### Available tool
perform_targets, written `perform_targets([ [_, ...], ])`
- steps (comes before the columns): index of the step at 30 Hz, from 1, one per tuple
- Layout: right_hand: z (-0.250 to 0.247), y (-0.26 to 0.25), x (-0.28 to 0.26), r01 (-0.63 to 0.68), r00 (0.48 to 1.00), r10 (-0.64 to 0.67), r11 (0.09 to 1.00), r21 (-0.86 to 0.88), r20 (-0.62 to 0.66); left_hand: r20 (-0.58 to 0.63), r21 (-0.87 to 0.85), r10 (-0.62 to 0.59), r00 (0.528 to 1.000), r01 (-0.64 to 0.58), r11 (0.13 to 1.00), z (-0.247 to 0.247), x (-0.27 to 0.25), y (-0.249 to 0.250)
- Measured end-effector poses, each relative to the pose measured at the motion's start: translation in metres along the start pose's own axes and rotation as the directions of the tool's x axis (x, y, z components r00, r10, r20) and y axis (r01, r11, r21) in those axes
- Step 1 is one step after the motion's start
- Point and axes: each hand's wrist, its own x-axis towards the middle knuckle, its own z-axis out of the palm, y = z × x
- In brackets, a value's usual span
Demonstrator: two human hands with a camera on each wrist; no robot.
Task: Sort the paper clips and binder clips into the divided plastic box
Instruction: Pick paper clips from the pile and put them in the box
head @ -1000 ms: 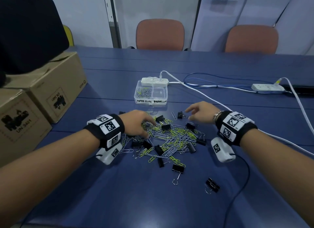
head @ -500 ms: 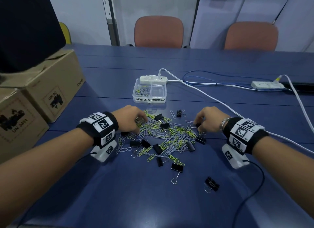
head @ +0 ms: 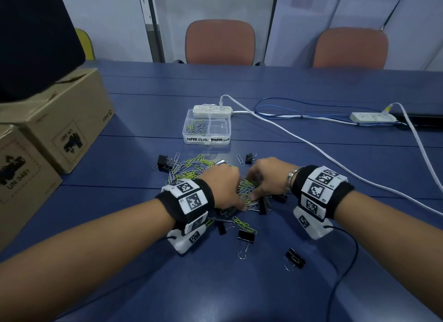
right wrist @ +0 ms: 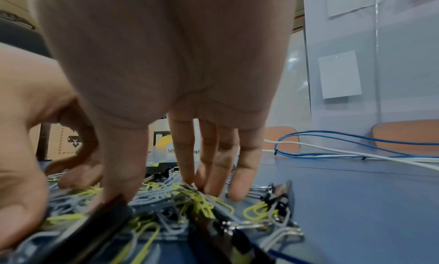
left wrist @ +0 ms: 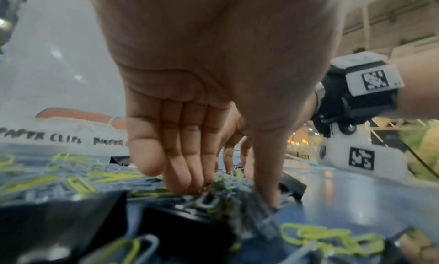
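1. Currently, your left hand (head: 221, 187) and right hand (head: 268, 180) both rest on the mixed pile of clips (head: 191, 169), close together, fingertips down into it.
2. Left hand: fingers nearly straight and held together, thumb apart, tips pressing into the paper clips (left wrist: 78, 183). Whether anything is pinched cannot be told from the blurred left wrist view.
3. Right hand: fingers extended downward and slightly spread, tips touching the pile; the thumb rests against a black binder clip (right wrist: 106, 217). No firm grasp is visible.
4. Progress: the divided box (head: 208, 139) sits ahead of both hands, beyond the pile. Its left compartment, labelled for paper clips, holds a small batch (head: 196, 127); the right compartment appears to hold nothing.
5. Remaining: judge the task as early. Most paper clips and every visible binder clip are unsorted.
6. Strays: two binder clips (head: 246, 236) lie behind your hands, toward your body; one (head: 250, 158) lies ahead of the right hand, another (head: 162, 162) ahead and left of the left hand.
7. Room: the table (head: 143, 285) is open behind your hands. A white cable (head: 311, 144) runs to the right of the right hand; cardboard boxes (head: 62, 120) stand well to the left. A power strip (head: 212, 110) touches the box's far wall.
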Motion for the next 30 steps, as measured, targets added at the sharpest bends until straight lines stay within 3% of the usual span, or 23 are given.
perform_targets([
  [5, -0.002, 0.0, -0.004, -0.008, 1.0, 0.008, 0.998, 0.063, 0.007, 0.01, -0.085, 0.011, 1.0, -0.011, 0.996, 0.0, 0.0, -0.007],
  [13, 0.0, -0.009, -0.003, 0.01, 1.0, -0.01, 1.0, 0.005, -0.024, 0.032, -0.112, 0.052, 0.998, -0.048, 0.993, -0.008, 0.005, -0.014],
  [19, -0.001, -0.005, -0.002, 0.024, 0.999, -0.025, 0.999, -0.03, -0.039, 0.084, -0.205, 0.019, 0.996, -0.002, 0.979, -0.015, 0.01, -0.027],
  [30, -0.047, 0.009, -0.014, 0.061, 0.99, -0.048, 0.994, 0.094, -0.129, 0.029, -0.56, -0.029, 0.999, 0.04, 0.828, -0.067, 0.013, -0.06],
])
